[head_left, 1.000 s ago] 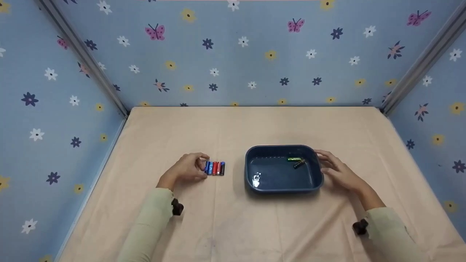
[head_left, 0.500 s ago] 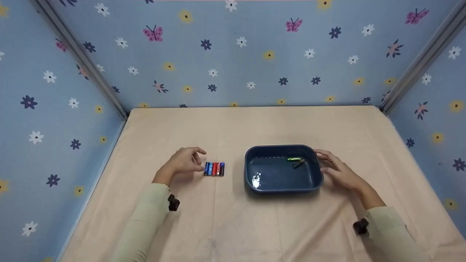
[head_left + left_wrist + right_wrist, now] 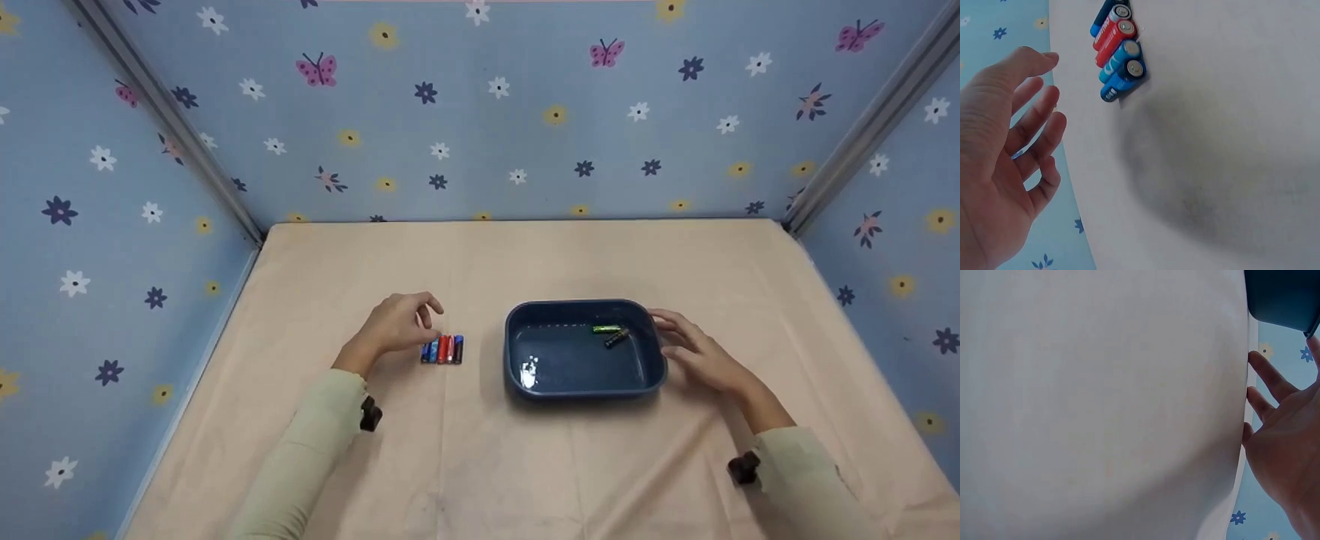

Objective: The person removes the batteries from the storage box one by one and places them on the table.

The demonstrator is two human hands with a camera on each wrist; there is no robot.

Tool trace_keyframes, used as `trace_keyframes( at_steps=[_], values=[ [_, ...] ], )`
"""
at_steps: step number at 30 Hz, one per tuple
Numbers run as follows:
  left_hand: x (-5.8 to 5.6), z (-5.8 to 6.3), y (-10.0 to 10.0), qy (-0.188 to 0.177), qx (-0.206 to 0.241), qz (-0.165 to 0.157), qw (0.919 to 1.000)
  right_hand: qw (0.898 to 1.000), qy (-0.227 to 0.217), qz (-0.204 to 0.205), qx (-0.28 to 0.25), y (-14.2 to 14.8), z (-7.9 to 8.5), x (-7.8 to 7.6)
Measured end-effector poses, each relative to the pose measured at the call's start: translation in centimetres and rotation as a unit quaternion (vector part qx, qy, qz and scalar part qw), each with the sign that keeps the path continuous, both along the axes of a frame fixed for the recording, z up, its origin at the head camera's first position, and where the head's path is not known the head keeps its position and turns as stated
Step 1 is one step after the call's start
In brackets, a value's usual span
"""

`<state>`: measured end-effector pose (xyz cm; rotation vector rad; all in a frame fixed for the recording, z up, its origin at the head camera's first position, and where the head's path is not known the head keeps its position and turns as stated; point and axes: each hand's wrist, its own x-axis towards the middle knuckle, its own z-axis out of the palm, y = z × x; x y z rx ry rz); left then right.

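1. Head view: The left hand [image 3: 399, 324] hangs over the left end of a row of five batteries [image 3: 442, 349], its fingers loosely bent, thumb and forefinger apart. It covers part of the row's blue end. The row lies between the counter's [image 3: 360, 262] left edge and a dark blue bin [image 3: 585, 394], well in from the far edge.
2. The bin stands toward the counter's right edge. Inside, near its right wall, lie a green battery [image 3: 606, 329] and a dark battery [image 3: 616, 340]; the bin's left wall stands between them and the row. The right hand [image 3: 701, 360] rests its extended fingers against the bin's right side.
3. Flowered walls [image 3: 487, 112] rise beyond the far, left and right edges, with metal posts [image 3: 172, 112] at the far corners. A black device [image 3: 370, 414] sits at the left sleeve's [image 3: 307, 450] cuff.
4. Left wrist view: The fingers are spread and curved, well apart. The batteries lie side by side, blue, red and dark, silver ends showing.
5. Right wrist view: The fingers are spread near a counter edge, one fingertip at the bin's rim.
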<state>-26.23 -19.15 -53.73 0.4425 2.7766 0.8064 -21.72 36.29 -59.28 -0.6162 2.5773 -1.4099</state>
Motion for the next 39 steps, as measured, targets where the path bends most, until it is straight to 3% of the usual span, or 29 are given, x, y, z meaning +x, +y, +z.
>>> trace_keyframes(
  at_steps=[12,24,39],
  values=[
    [-0.2,0.8,3.4,0.037,0.024,-0.057,0.9974,1.000,-0.006,0.014,-0.019,0.3,-0.1,-0.2],
    [-0.8,1.6,6.0,0.038,0.052,-0.081,0.9946,1.000,0.001,0.018,-0.019,0.3,-0.1,-0.1],
    [-1.2,2.4,9.5,0.077,0.056,-0.121,0.9880,0.999,-0.007,0.025,-0.027,0.2,-0.1,-0.2]
  ],
)
